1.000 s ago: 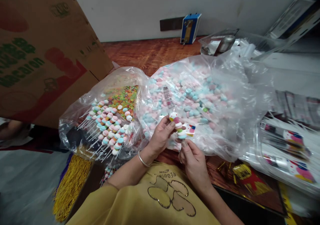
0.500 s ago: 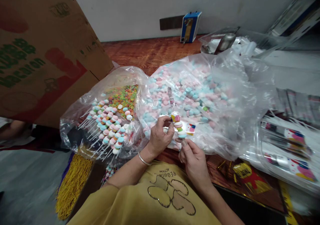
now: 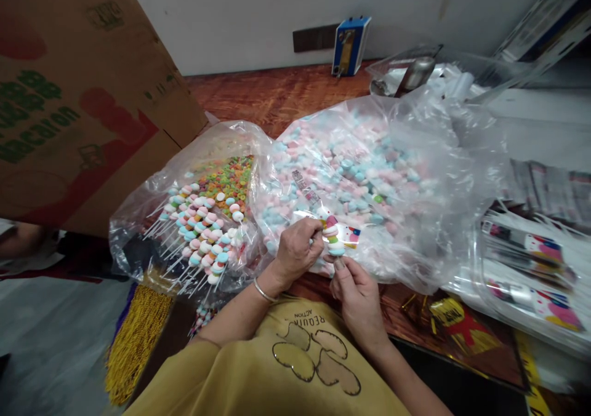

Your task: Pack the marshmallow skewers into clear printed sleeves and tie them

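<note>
My left hand (image 3: 295, 250) and my right hand (image 3: 355, 296) together hold one candy skewer (image 3: 333, 236) of pink, white and blue pieces, partly inside a small clear printed sleeve (image 3: 348, 234). The left fingers pinch the sleeve's upper end; the right fingers grip the stick from below. Behind them lies a big clear bag of loose pink and blue candies (image 3: 364, 170). To the left, another clear bag (image 3: 138, 219) holds several finished skewers (image 3: 203, 231) and small coloured rings (image 3: 228, 179).
A large cardboard box (image 3: 78, 96) stands at the left. Yellow twist ties (image 3: 133, 336) lie by the table's front left edge. Printed clear sleeves (image 3: 530, 262) are stacked at the right. A blue device (image 3: 348, 45) stands by the wall on the wooden table (image 3: 272, 96).
The left hand has closed further over the sleeve's top and pushed it down over the skewer. The right hand has stayed at the stick's lower end.
</note>
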Motion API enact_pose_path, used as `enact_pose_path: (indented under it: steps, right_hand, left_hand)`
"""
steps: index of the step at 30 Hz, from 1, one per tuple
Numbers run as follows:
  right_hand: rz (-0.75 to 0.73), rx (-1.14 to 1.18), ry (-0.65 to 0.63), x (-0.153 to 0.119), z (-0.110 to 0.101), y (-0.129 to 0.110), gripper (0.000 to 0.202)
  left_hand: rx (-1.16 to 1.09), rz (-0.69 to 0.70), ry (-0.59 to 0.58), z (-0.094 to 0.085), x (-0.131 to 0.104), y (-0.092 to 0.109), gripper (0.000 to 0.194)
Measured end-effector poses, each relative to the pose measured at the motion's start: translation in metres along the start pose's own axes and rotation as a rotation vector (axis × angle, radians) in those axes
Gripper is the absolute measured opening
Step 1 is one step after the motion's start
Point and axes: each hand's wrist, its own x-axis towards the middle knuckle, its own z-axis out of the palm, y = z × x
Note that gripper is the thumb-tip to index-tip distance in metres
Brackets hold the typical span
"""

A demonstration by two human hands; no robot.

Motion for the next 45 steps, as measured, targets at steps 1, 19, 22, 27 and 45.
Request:
enact_pose_path:
  steps: [1, 19, 22, 27, 45]
  right_hand:
    - [-0.001, -0.001, 0.004, 0.000, 0.000, -0.001, 0.037]
    - [-0.573, -0.756, 0.074, 0.004, -0.008, -0.014, 0.033]
    - [-0.798, -1.065, 0.201, 0.002, -0.017, -0.011, 0.028]
    - [-0.558, -0.726, 0.054, 0.001, -0.018, -0.015, 0.024]
    - [-1.188, -1.261, 0.221, 0.031, -0.010, -0.016, 0.019]
  left_hand:
    - [-0.004, -0.006, -0.016, 0.000, -0.001, 0.001, 0.019]
    - [-1.005, -0.411, 0.122, 0.015, 0.042, 0.031, 0.024]
    - [-1.015, -0.426, 0.167, 0.021, 0.041, 0.030, 0.027]
    - [-1.029, -0.435, 0.125, 0.022, 0.039, 0.028, 0.032]
    - [-0.964, -0.515, 0.137, 0.031, 0.038, 0.039, 0.038]
